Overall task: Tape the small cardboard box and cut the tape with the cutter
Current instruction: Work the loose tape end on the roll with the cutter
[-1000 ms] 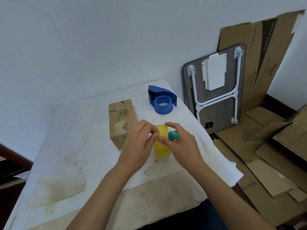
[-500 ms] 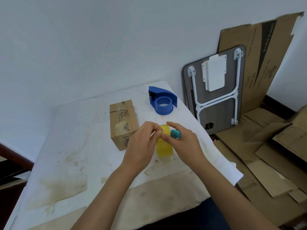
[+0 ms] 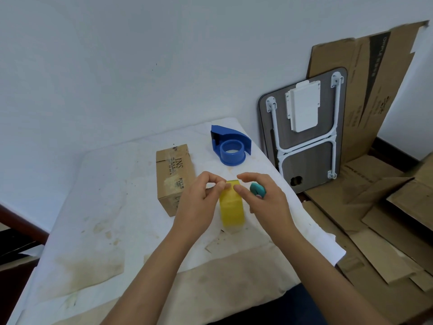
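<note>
A yellow tape roll [image 3: 232, 209] stands on edge on the white-covered table [image 3: 98, 207], between my two hands. My left hand [image 3: 199, 202] pinches at the roll's top edge with thumb and fingers. My right hand [image 3: 264, 200] touches the roll's right side with its thumb while a small teal cutter [image 3: 257, 190] is tucked in its fingers. The small cardboard box [image 3: 174, 174], with old tape and print on top, lies just left of and behind my left hand, closed.
A blue tape dispenser [image 3: 230, 148] sits at the table's far right corner. A folded grey lap table [image 3: 304, 134] leans on the wall right of the table. Flattened cardboard [image 3: 375, 207] covers the floor to the right.
My right hand's index finger has lifted off the roll's top and the hand has shifted a little right. My left hand keeps picking at the roll's top edge.
</note>
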The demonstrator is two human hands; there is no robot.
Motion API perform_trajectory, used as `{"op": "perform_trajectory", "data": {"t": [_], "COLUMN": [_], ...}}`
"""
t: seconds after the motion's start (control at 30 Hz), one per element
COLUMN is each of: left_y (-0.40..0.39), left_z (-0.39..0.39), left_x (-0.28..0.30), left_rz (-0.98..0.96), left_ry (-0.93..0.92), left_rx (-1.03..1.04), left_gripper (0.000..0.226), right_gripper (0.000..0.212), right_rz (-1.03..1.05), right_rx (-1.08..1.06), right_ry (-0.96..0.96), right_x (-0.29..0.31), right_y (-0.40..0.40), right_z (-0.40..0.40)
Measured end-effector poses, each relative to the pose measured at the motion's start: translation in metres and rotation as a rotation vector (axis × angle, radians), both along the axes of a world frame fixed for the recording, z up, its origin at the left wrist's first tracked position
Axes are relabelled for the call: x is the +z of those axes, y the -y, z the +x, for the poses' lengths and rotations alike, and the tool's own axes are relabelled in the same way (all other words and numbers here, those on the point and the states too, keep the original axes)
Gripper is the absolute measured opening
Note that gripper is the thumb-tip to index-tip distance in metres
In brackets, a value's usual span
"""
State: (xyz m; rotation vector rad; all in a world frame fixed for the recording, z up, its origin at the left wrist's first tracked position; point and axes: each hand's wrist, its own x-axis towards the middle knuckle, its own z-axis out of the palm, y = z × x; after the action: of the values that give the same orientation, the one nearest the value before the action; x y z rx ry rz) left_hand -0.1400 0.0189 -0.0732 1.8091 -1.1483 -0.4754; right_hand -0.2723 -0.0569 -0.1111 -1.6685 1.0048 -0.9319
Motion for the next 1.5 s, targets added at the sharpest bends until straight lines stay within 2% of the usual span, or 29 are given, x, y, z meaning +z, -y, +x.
{"op": "perform_trajectory", "data": {"t": [0.07,0.13,0.27,0.43,0.6,0.93,1.1,1.3,1.5], "left_y": [0.0,0.001,0.002,0.001,0.003,0.007,0.006,0.001,-0.001], "left_z": [0.0,-0.001,0.0,0.005,0.007,0.008,0.008,0.011,0.007], "left_x": [0.0,0.0,-0.001,-0.002,-0.003,-0.001,-0.003,-0.002,-0.008], "left_rz": [0.005,0.019,0.004,0.047,0.068,0.075,0.073,0.03,-0.07], "left_ry": [-0.013,-0.004,0.036,0.142,0.217,0.224,0.166,-0.063,-0.117], "left_rx": [0.013,0.022,0.008,-0.095,-0.124,-0.129,-0.127,-0.155,-0.107], "left_gripper": [0.02,0.02,0.015,0.011,0.021,0.022,0.022,0.014,0.008], "right_gripper": [0.009,0.005,0.01,0.004,0.008,0.009,0.004,0.003,0.002], "right_rz": [0.011,0.034,-0.041,-0.222,-0.306,-0.266,-0.223,-0.262,-0.231], "right_rx": [0.011,0.029,0.063,0.035,-0.004,0.009,0.02,-0.012,-0.033], "right_ry": [0.007,0.0,-0.046,-0.169,-0.209,-0.183,-0.12,-0.137,-0.094], "right_x": [0.001,0.002,0.007,0.01,0.006,0.007,0.007,0.009,0.008], "right_y": [0.003,0.006,0.007,0.004,0.001,-0.003,-0.004,-0.003,0.001], "right_z": [0.0,0.0,-0.001,-0.003,-0.004,-0.003,-0.004,-0.004,-0.002]}}
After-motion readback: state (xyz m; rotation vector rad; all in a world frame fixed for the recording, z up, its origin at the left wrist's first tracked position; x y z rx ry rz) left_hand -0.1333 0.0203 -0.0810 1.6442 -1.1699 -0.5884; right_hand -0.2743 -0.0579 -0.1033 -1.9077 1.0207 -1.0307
